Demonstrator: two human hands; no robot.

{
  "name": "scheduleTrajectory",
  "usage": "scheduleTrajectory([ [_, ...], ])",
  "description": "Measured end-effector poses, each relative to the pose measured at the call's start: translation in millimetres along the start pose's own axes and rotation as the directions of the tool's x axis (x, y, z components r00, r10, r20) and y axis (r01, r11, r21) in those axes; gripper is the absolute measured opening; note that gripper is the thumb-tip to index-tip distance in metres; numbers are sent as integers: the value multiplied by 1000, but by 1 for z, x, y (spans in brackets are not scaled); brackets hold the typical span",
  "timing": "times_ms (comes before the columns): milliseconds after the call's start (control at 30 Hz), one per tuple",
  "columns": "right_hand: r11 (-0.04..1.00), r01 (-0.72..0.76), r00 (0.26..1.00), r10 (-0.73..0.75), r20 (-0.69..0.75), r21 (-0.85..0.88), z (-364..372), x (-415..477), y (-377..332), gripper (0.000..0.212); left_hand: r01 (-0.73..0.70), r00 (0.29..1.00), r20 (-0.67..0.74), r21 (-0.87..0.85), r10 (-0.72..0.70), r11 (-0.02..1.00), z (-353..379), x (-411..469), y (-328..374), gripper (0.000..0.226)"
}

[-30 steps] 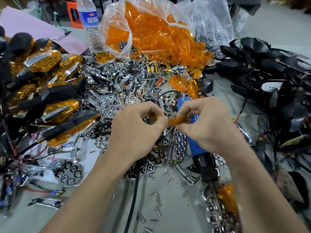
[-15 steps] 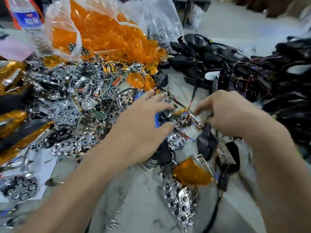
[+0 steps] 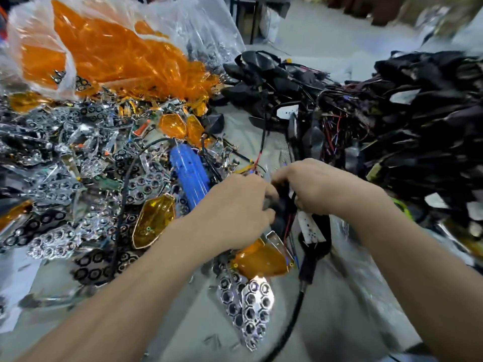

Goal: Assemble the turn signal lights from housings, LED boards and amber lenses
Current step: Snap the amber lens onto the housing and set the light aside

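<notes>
My left hand (image 3: 235, 207) and my right hand (image 3: 321, 186) meet over a black wired housing (image 3: 281, 207) in the middle of the table, and both curl their fingers round it. Thin red and black wires run up from it. An amber lens with a chrome bracket (image 3: 261, 259) lies just below my hands. Another amber lens (image 3: 153, 222) lies to the left. Chrome honeycomb reflectors (image 3: 248, 307) lie in front. A white LED board (image 3: 309, 227) shows under my right wrist.
A blue electric screwdriver (image 3: 189, 173) lies left of my hands, its black cable (image 3: 292, 317) trailing toward me. A clear bag of amber lenses (image 3: 109, 53) sits at the back left. Black wired housings (image 3: 418, 121) are piled on the right. Chrome parts (image 3: 65, 163) cover the left.
The view has swung right. My hands left the small amber piece, reached to the right of the screwdriver, and now both grip a black wired housing.
</notes>
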State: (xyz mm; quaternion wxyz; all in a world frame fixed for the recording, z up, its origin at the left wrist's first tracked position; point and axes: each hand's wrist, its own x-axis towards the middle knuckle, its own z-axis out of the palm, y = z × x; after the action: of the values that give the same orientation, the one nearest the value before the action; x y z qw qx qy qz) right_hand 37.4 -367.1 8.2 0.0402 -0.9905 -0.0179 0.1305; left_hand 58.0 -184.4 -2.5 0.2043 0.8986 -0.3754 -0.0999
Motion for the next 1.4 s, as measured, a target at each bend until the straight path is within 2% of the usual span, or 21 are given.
scheduleTrajectory([
  [67, 1000, 24, 1000, -24, -16, -2, 0, 5, 4, 49, -8, 1000, -4, 9, 8, 1000, 3, -1, 2, 25],
  [133, 998, 51, 997, -49, -60, 32, 0, 10, 10, 46, -24, 998, -47, 95, 29, 995, 11, -1, 5, 32],
  [233, 983, 74, 978, -38, -205, 171, 1, 16, 15, 32, -32, 992, -116, 212, 57, 977, 26, 2, 3, 69],
  [300, 950, 106, 956, -16, -293, 295, 0, 17, 17, 31, -51, 991, -116, 153, 69, 987, 24, 4, -4, 96],
  [367, 893, 139, 952, -1, -307, 429, -3, 17, 16, 31, -63, 993, -103, 29, 65, 998, 11, 4, -11, 107],
  [433, 839, 179, 962, -40, -270, 514, -8, 16, 14, 25, -71, 994, -98, -175, 54, 982, -6, 3, -18, 97],
  [567, 734, 239, 957, -69, -281, 635, -16, 22, 2, 28, -101, 990, -134, -501, 37, 860, -42, -4, -34, 52],
  [633, 665, 275, 951, -80, -299, 695, -18, 25, -8, 33, -117, 982, -190, -606, 0, 787, -52, -7, -42, 37],
  [667, 625, 297, 947, -98, -305, 722, -19, 26, -14, 35, -121, 970, -241, -609, -38, 784, -55, -8, -46, 31],
  [733, 593, 323, 942, -127, -310, 738, -19, 28, -28, 41, -126, 919, -377, -555, -114, 822, -57, -8, -52, 20],
  [800, 702, 322, 943, -181, -278, 635, -19, 29, -37, 56, -106, 832, -526, -467, -179, 878, -58, -8, -59, 16],
  [867, 859, 278, 960, -235, -149, 430, -24, 27, -39, 91, -60, 722, -627, -479, -294, 876, -60, -12, -72, 25],
  [900, 882, 259, 966, -244, -87, 395, -29, 26, -40, 103, -58, 661, -658, -524, -360, 850, -62, -15, -79, 29],
  [933, 862, 257, 965, -254, -66, 436, -33, 25, -40, 107, -72, 600, -679, -572, -423, 817, -63, -19, -85, 33],
  [967, 805, 267, 962, -258, -93, 530, -38, 25, -42, 104, -95, 549, -681, -627, -485, 773, -65, -22, -90, 34],
  [1033, 640, 295, 954, -232, -188, 710, -46, 26, -56, 85, -166, 492, -659, -712, -568, 682, -68, -29, -97, 33],
  [1133, 533, 344, 936, -258, -238, 773, -48, 40, -93, 67, -222, 430, -647, -752, -630, 621, -69, -38, -102, 45],
  [1233, 512, 361, 925, -300, -232, 780, -45, 54, -136, 53, -296, 334, -612, -790, -717, 537, -73, -45, -111, 39],
  [1400, 566, 339, 917, -376, -130, 752, -42, 60, -183, 57, -311, 276, -433, -885, -858, 347, -72, -60, -137, 41],
])
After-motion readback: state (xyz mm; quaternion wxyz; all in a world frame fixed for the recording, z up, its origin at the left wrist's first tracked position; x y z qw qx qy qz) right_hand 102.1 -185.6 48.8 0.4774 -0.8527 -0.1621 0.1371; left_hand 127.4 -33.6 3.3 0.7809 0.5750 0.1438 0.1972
